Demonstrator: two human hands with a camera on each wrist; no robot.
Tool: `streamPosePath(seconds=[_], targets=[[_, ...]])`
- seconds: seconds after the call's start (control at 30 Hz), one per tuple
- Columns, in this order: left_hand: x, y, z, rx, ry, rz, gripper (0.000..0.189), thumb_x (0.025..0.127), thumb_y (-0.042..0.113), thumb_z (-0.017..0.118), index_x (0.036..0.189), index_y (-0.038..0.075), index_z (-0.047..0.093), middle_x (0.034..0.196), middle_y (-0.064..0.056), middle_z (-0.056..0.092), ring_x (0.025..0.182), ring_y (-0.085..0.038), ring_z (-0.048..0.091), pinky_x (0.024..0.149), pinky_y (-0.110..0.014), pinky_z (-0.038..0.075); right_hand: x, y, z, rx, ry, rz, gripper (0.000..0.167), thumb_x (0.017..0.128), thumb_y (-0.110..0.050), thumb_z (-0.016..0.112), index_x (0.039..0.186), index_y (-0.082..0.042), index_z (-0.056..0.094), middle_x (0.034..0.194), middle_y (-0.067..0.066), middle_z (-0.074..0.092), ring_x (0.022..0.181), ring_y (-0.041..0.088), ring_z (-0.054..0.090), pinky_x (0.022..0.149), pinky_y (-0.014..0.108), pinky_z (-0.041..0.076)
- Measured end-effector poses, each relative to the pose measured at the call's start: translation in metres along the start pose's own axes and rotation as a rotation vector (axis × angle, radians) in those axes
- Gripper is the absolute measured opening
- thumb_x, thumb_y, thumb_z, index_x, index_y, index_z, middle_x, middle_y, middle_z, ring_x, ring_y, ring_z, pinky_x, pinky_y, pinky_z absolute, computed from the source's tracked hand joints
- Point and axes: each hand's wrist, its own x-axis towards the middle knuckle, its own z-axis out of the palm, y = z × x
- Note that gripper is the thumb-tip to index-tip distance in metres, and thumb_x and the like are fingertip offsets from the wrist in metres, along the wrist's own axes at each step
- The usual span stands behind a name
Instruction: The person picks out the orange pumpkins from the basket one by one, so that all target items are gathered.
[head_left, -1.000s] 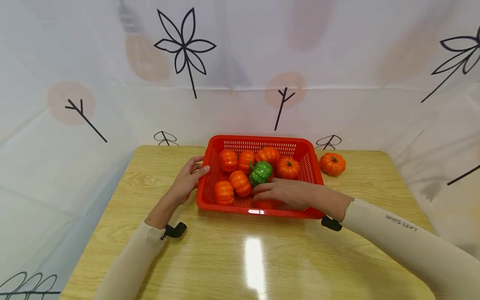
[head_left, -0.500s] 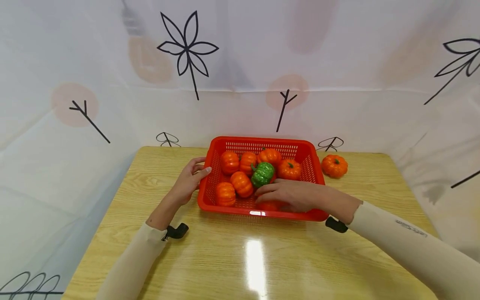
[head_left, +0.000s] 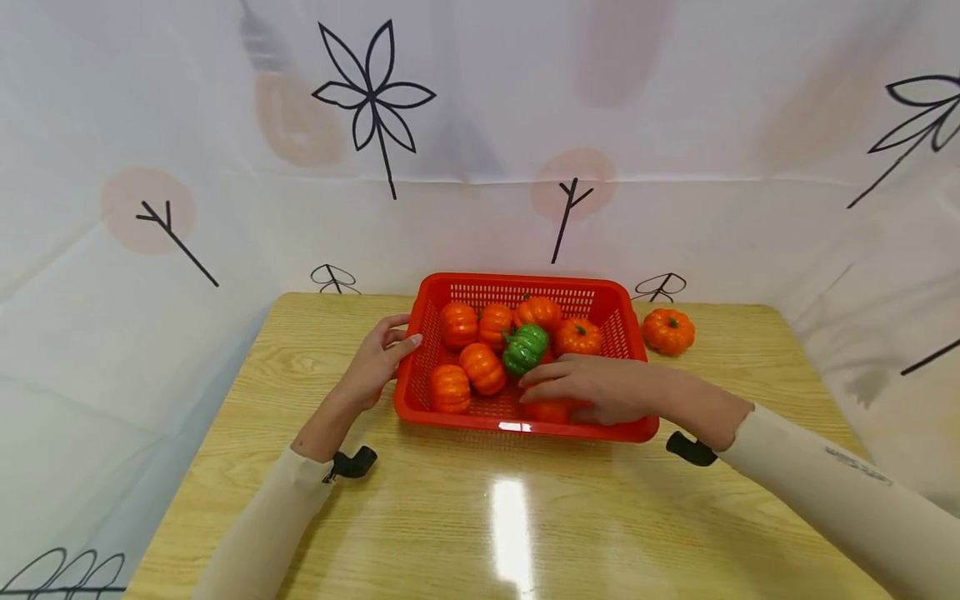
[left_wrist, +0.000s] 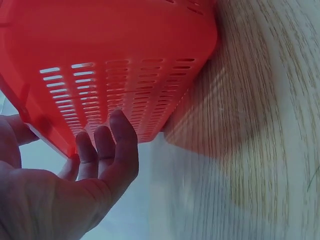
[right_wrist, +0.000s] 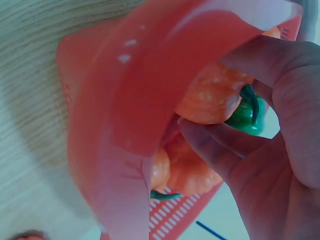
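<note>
Head view: red basket [head_left: 480,424] mid-frame on the bench [head_left: 420,500], long axis running L–R. R hand [head_left: 592,390] is over its lower-right part; an orange pumpkin [head_left: 549,411] lies right under its fingers, roundish, no clear long axis, & far nearer R hand than L hand [head_left: 378,358], which grips the basket's left end, thumb on rim. Count: 1 basket; 1 green pumpkin [head_left: 525,348], ctr; 7 orange inside incl. the one under R hand, i.e. 6 other orange pumpkins [head_left: 483,368], poss. more hidden, can't tell; plus 1 outside pumpkin [head_left: 669,332] on the bench, just beside the basket's upper-right corner. L wrist view: fingers, lower left, curled at the slotted outer wall, holding the basket. R wrist view: pumpkin upper ctr, grasped btwn thumb above & fingers below, stem twd right of frame, green one just past it; can't tell if it's off the basket floor.
</note>
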Motion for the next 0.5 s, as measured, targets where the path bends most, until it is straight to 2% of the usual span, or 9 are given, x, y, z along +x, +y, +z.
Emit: streamPosePath(seconds=[0.23, 0.5], targets=[[0.0, -0.001, 0.0, 0.0, 0.001, -0.007, 0.061, 0.107, 0.027, 0.066, 0.16, 0.012, 0.039, 0.136, -0.021, 0.055, 0.113, -0.03, 0.065, 0.086, -0.036, 0.063, -0.01, -0.002, -0.009, 0.045, -0.004, 0.051, 0.062, 0.092, -0.006, 0.082, 0.149, -0.02, 0.061, 0.158, 0.001, 0.052, 0.143, 0.031, 0.052, 0.113, 0.051, 0.048], [0.001, -0.001, 0.0, -0.001, 0.003, -0.015, 0.06, 0.107, 0.027, 0.065, 0.16, 0.013, 0.039, 0.137, -0.02, 0.055, 0.113, -0.031, 0.064, 0.085, -0.035, 0.063, -0.031, 0.0, -0.022, 0.075, 0.038, 0.12, 0.067, 0.09, -0.002, 0.082, 0.15, -0.021, 0.06, 0.159, 0.003, 0.052, 0.146, 0.033, 0.049, 0.108, 0.052, 0.052]])
